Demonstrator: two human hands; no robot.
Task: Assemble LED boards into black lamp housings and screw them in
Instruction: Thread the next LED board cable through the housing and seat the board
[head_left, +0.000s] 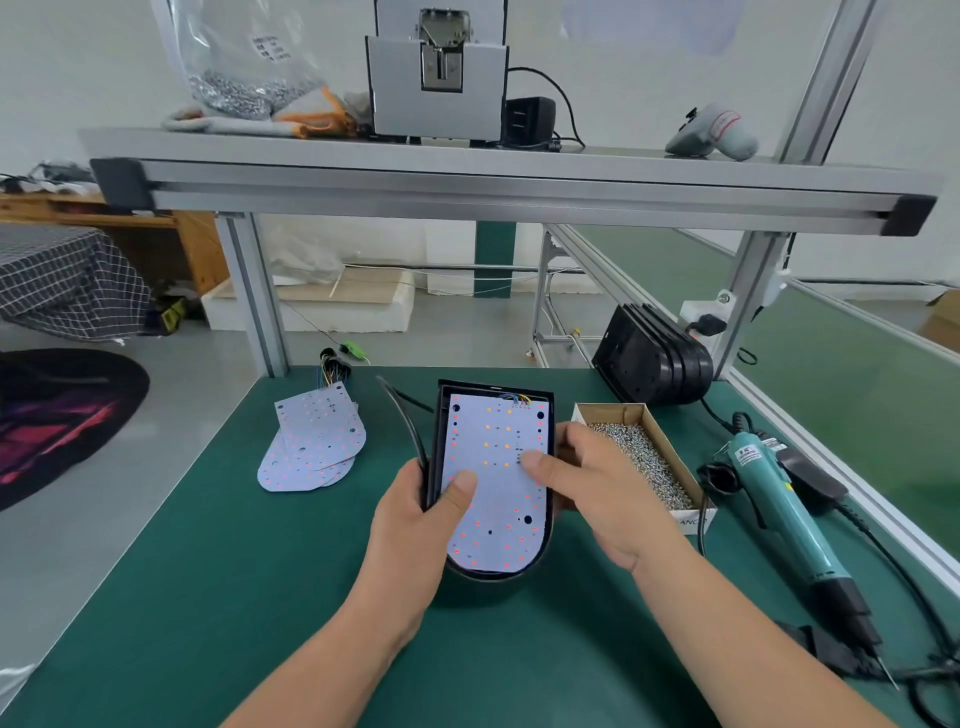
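Two hands seating one board in its housing

Largest in view was the green worktop (260, 597), with one black lamp housing (493, 577) held just above it, straight ahead of the person. A white LED board (498, 504) lay inside that housing, filling most of the cavity, its coloured wires at the far end. Beyond the housing to its right stood a stack of housings (654, 364). An electric screwdriver (784, 514) lay well to the right of the housing, and a box of screws (639, 457) sat between the two. A pile of spare boards (317, 441) lay to the housing's left.

The left hand (410, 535) gripped the housing's left wall, fingers curled round it and thumb pressed on the board. The right hand (597, 493) held the right wall the same way, thumb on the board.

Judging by this, the step in hand was seating the board; no screws showed in it yet. The next move would likely call for lining the board's holes over the housing's posts, setting the housing down, then freeing the right hand for a screw and the screwdriver.
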